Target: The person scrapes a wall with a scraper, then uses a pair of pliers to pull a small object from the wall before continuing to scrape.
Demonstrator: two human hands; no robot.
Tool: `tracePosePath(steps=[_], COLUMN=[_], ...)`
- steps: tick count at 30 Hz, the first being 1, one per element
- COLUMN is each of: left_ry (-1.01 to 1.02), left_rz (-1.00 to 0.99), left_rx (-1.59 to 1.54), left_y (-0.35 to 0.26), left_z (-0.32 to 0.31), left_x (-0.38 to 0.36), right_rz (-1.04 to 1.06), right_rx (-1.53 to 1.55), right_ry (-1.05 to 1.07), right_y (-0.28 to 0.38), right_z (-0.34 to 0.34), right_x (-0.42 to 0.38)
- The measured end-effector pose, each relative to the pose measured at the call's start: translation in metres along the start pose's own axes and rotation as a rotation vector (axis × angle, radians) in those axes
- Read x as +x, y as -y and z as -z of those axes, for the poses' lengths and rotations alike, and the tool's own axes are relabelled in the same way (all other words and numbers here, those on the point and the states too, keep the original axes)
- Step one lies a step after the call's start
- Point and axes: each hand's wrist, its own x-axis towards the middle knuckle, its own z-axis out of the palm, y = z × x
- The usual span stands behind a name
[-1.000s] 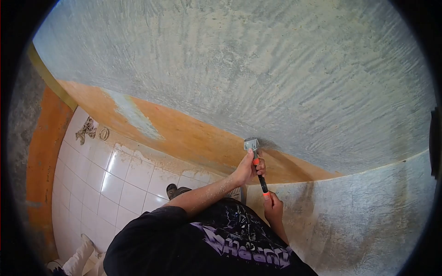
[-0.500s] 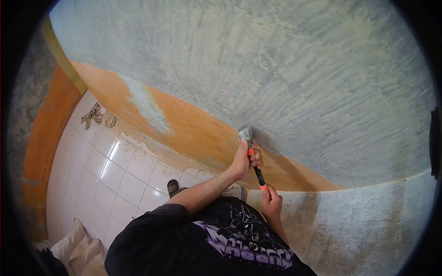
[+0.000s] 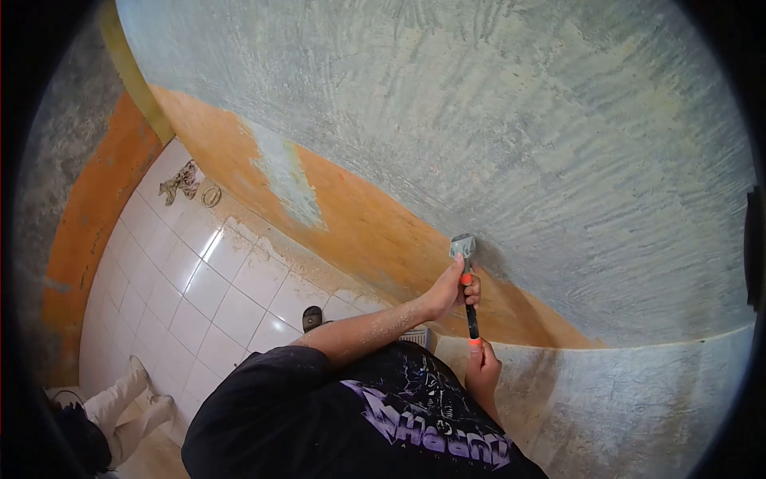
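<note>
Two-handed, you are gripping the scraper (image 3: 471, 314), left hand (image 3: 448, 297) near its head, right hand (image 3: 483, 367) at its end, and are now shifting it rightward along the orange wall band (image 3: 375, 227), apparently changing the worked spot.

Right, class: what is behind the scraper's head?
Behind it is the wall, rough and grey above the scraper's head, with orange paint to the lower left. The patch directly behind the head is covered, so its colour cannot be seen.
</note>
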Motion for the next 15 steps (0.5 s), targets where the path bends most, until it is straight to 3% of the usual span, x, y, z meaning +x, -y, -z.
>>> tracePosePath(steps=[8,15], left_ry=[0.013,-0.120], left_rz=[-0.071,-0.192], left_rx=[-0.110,0.011], left_y=[0.002,-0.028], left_z=[0.012,0.014], left_x=[0.005,-0.005], right_rz=[0.030,0.081], right_rx=[-0.056,-0.077], right_ry=[-0.003,0.013], right_y=[0.007,0.026], right_z=[-0.001,-0.033], right_x=[0.007,0.016])
